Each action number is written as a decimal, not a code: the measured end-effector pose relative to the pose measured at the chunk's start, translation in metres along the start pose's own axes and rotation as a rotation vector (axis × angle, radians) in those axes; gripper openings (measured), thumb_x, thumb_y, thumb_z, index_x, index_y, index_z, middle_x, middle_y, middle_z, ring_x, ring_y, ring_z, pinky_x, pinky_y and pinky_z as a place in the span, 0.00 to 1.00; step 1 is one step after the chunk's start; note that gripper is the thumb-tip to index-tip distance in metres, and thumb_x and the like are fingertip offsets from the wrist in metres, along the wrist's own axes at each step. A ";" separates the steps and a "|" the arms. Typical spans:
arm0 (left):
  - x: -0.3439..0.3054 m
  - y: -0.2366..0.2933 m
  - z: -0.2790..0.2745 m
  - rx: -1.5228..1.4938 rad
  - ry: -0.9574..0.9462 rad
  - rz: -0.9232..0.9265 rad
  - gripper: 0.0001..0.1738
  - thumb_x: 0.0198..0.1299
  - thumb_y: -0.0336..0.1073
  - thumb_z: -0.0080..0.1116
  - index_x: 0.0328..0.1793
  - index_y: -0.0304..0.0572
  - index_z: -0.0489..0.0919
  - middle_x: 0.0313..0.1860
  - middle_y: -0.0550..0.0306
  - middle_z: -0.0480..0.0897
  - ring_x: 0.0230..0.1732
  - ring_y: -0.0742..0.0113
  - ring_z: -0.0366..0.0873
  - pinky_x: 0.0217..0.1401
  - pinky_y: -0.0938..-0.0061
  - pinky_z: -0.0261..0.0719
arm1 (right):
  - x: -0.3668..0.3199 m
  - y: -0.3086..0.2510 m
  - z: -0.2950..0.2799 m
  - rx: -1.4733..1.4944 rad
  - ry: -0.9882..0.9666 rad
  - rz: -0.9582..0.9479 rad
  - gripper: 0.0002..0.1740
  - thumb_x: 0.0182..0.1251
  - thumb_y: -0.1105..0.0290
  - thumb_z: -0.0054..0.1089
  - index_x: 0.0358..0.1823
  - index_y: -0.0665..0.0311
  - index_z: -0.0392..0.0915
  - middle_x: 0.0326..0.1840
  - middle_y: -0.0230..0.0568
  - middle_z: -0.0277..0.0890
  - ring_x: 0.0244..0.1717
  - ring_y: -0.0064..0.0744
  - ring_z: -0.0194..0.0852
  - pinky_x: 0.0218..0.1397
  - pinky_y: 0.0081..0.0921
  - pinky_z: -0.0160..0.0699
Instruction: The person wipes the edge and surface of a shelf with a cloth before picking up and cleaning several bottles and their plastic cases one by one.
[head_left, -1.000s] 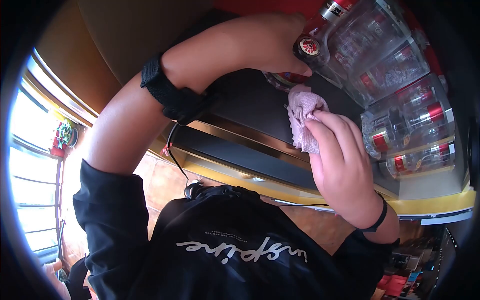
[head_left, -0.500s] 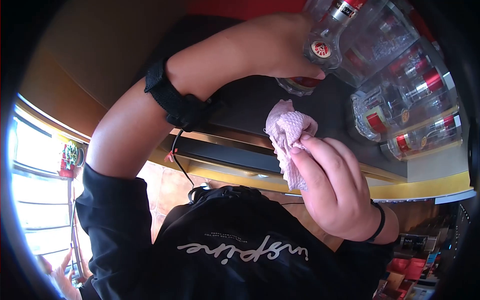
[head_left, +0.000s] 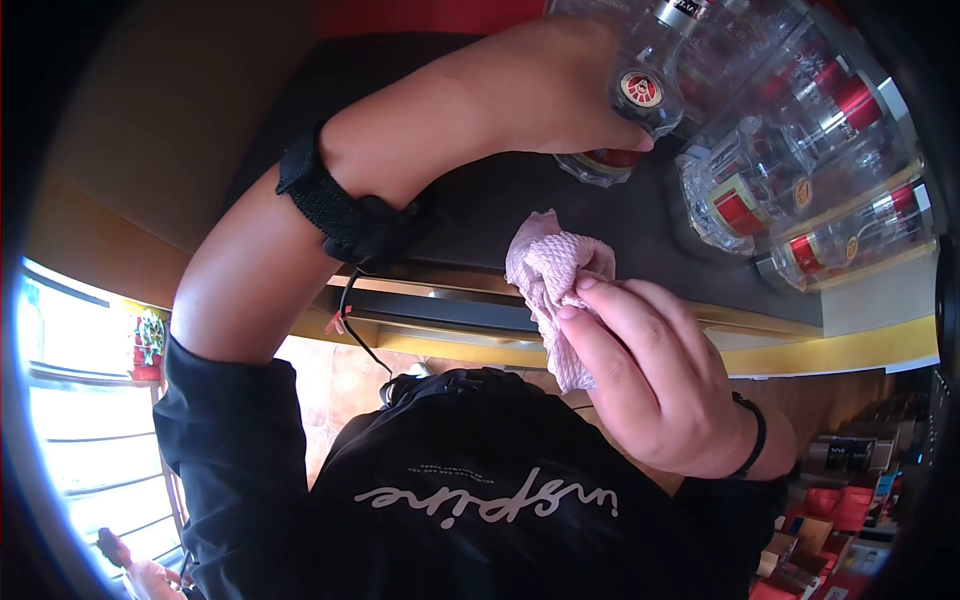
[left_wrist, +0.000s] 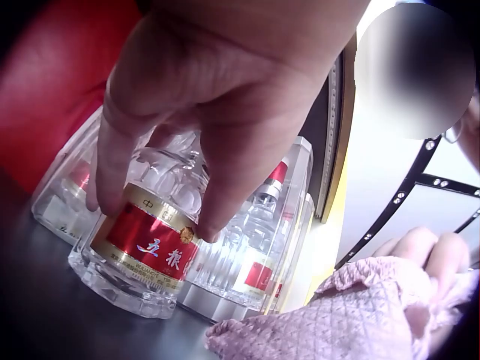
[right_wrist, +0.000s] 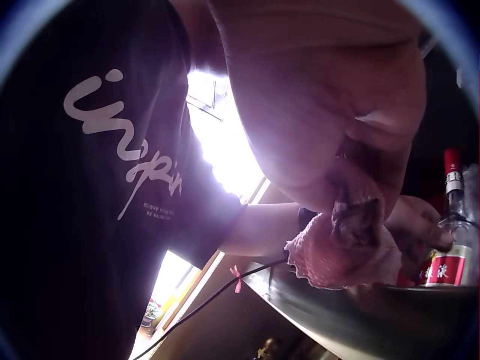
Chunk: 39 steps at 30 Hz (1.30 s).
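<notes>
A clear glass liquor bottle (left_wrist: 142,289) with a red and gold label stands on the dark shelf (head_left: 465,215). Curled round its body are the fingers and thumb of my left hand (head_left: 550,95), which hides part of it in the head view. My right hand (head_left: 665,370) pinches a crumpled pink cloth (head_left: 550,275) between thumb and fingers. The cloth hangs near the shelf's front edge, apart from the bottle. In the right wrist view the bottle's red cap (right_wrist: 451,160) shows at the right.
Several similar bottles in clear boxes (head_left: 735,205) stand close beside and behind the gripped one. A red panel (head_left: 410,15) is at the back. A black cable (head_left: 348,310) hangs by the shelf edge near my left forearm. Another person (head_left: 150,575) appears in the background, lower left.
My right hand has drawn the cloth away from the bottle's base, towards my body and leftward. The left hand keeps its grip on the bottle. The head view has shifted slightly.
</notes>
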<state>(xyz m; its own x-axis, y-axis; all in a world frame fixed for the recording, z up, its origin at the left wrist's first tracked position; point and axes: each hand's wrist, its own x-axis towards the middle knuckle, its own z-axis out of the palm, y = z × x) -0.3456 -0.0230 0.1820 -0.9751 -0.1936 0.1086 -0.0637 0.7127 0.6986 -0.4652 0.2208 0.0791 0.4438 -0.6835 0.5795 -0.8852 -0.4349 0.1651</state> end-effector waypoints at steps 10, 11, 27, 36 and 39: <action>-0.004 0.025 0.041 0.246 0.255 -0.107 0.48 0.71 0.44 0.77 0.87 0.28 0.62 0.76 0.24 0.81 0.76 0.32 0.82 0.84 0.56 0.78 | -0.022 0.008 -0.007 0.111 0.095 0.143 0.23 0.63 0.82 0.79 0.60 0.74 0.88 0.63 0.55 0.85 0.55 0.54 0.90 0.58 0.42 0.94; 0.001 0.029 0.042 0.246 0.246 -0.206 0.50 0.72 0.46 0.77 0.88 0.28 0.59 0.77 0.24 0.80 0.77 0.32 0.81 0.85 0.55 0.77 | -0.026 0.007 -0.009 0.137 0.113 0.194 0.24 0.61 0.84 0.79 0.60 0.72 0.88 0.63 0.54 0.86 0.56 0.54 0.90 0.60 0.44 0.93; -0.031 0.039 0.101 0.687 0.422 0.189 0.17 0.63 0.34 0.84 0.50 0.33 0.86 0.44 0.46 0.90 0.44 0.46 0.91 0.46 0.57 0.88 | -0.143 0.019 -0.013 0.358 0.792 0.982 0.25 0.67 0.90 0.60 0.66 0.71 0.76 0.65 0.48 0.79 0.64 0.34 0.80 0.75 0.31 0.75; -0.006 0.074 0.152 0.597 0.397 0.108 0.25 0.66 0.41 0.82 0.61 0.34 0.84 0.49 0.41 0.90 0.47 0.39 0.91 0.48 0.52 0.89 | -0.117 0.037 0.004 0.159 0.840 0.831 0.36 0.63 0.93 0.73 0.74 0.70 0.79 0.74 0.50 0.78 0.74 0.46 0.82 0.75 0.40 0.83; -0.021 0.067 0.172 0.619 0.416 0.100 0.30 0.66 0.45 0.83 0.66 0.34 0.85 0.61 0.40 0.89 0.59 0.37 0.90 0.59 0.53 0.90 | -0.113 0.042 0.004 0.110 0.691 0.784 0.28 0.66 0.88 0.74 0.69 0.70 0.84 0.66 0.52 0.84 0.68 0.55 0.86 0.71 0.42 0.84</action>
<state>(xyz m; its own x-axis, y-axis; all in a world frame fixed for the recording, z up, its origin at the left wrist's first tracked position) -0.3663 0.1446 0.1049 -0.8294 -0.2595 0.4947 -0.2070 0.9653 0.1592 -0.5516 0.2773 0.0173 -0.4546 -0.3283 0.8280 -0.8575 -0.0899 -0.5065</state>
